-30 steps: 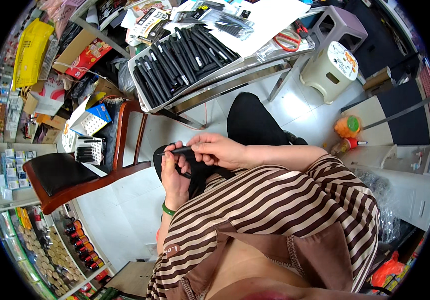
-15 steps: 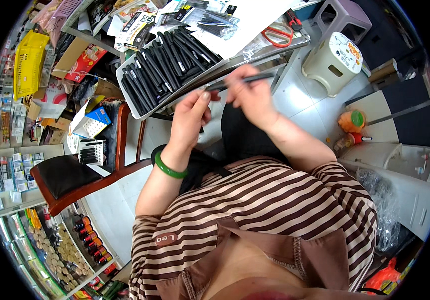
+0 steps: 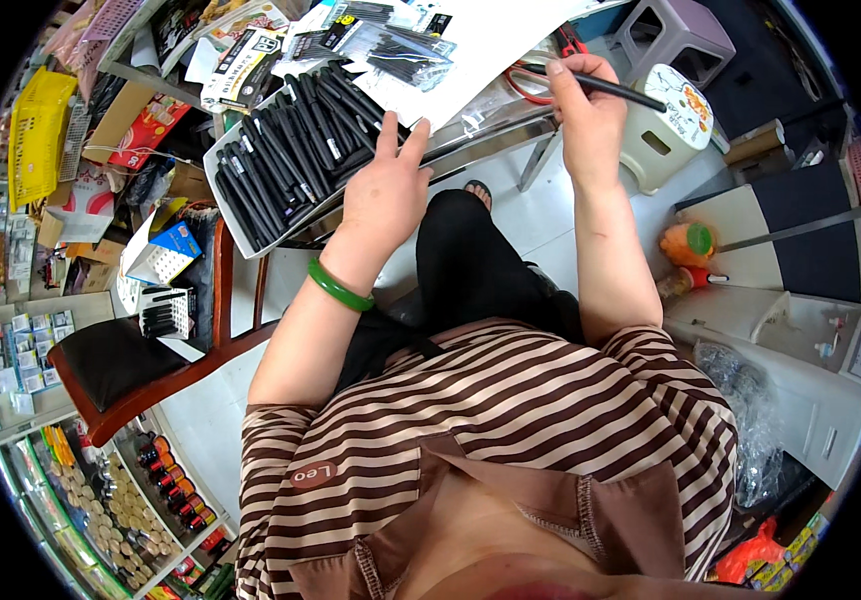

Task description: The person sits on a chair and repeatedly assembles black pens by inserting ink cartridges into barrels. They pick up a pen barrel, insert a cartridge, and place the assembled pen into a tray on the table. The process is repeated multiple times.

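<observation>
In my right hand [image 3: 588,115] I grip a slim black pen [image 3: 630,93], raised beside the table's right end. My left hand [image 3: 385,190], with a green bangle [image 3: 338,285] on its wrist, reaches over the right side of a white tray [image 3: 226,212]. Its index and middle fingers stretch out near the ends of the black pens [image 3: 295,150] heaped there; whether they touch is unclear. The other left fingers are partly hidden.
Bagged black refills [image 3: 410,55] lie on white paper behind the pens. Red-handled scissors [image 3: 528,85] rest by my right hand. A white stool [image 3: 665,130] stands to the right. On the left are a wooden chair [image 3: 130,365] and a small white basket [image 3: 167,312] of black pieces.
My hands have parted. The right carried the pen up and to the right, while the left opened and moved up to the edge of the pen tray.
</observation>
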The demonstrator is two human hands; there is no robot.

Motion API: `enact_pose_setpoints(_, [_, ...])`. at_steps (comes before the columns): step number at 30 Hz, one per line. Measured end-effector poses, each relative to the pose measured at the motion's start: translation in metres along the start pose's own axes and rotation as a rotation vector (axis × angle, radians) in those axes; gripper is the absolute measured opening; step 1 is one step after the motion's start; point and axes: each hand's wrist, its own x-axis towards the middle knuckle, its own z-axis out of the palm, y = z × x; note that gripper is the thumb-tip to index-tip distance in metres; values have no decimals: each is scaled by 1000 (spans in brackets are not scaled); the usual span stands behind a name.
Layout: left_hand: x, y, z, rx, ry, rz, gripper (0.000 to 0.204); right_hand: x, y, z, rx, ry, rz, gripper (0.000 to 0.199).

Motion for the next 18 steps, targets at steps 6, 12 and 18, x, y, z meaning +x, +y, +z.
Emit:
enact_pose_setpoints(6, [27, 16, -7, 62, -21, 161, 44, 25, 8, -16, -216, -12, 69, 19])
enact_pose_setpoints(12, [78, 57, 12, 41, -23, 300, 54, 33, 4, -28, -197, 51, 66, 21])
enact_pose_setpoints(18, [99, 56, 53, 60, -155, 165, 62, 35, 4, -48, -186, 2, 138, 20])
